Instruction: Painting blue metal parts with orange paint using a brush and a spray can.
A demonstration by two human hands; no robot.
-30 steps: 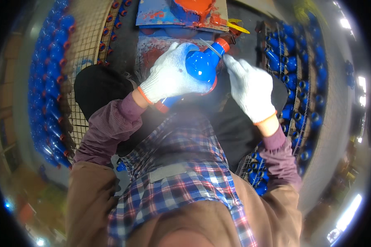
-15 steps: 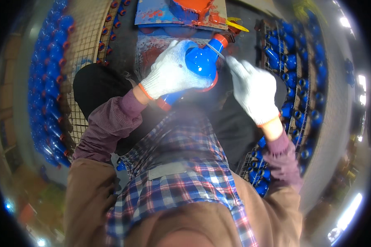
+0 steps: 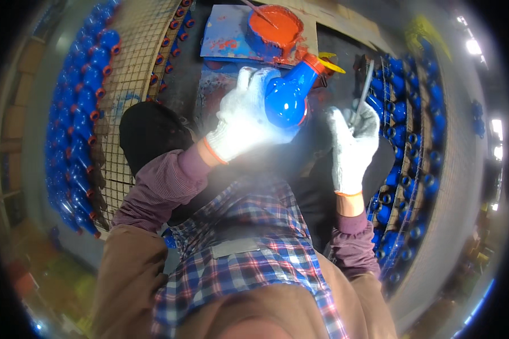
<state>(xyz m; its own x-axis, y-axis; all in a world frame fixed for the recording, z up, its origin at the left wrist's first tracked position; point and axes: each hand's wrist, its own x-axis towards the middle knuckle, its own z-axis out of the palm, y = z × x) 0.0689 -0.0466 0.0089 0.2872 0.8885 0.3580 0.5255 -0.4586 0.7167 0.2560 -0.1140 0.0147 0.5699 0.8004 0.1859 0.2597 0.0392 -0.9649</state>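
Overhead, the head view is showing two gloved hands, one blue flask-shaped piece with an orange neck, one thin brush and one tub of orange paint. The left hand (image 3: 244,121) is reaching up and forward from a bent elbow, its white-gloved fingers curling closed around the round body of the blue piece (image 3: 288,96), whose orange neck is pointing up and to the right. The right hand (image 3: 353,144) is rising almost straight from the wrist, palm turned toward the left hand, fingers pinching shut on the brush (image 3: 363,90), which is standing nearly upright above the fist. The blue piece is sitting in the left hand's grip, just beside the right hand and slightly higher than it, with the brush handle close to its right side but apart from it. The paint tub (image 3: 274,28) is standing on a blue, paint-smeared board (image 3: 227,35) at the far edge of the bench, beyond both hands. Many similar blue pieces are hanging on a wire rack (image 3: 90,107) to the left and another rack (image 3: 404,169) to the right, too many and too blurred to count.
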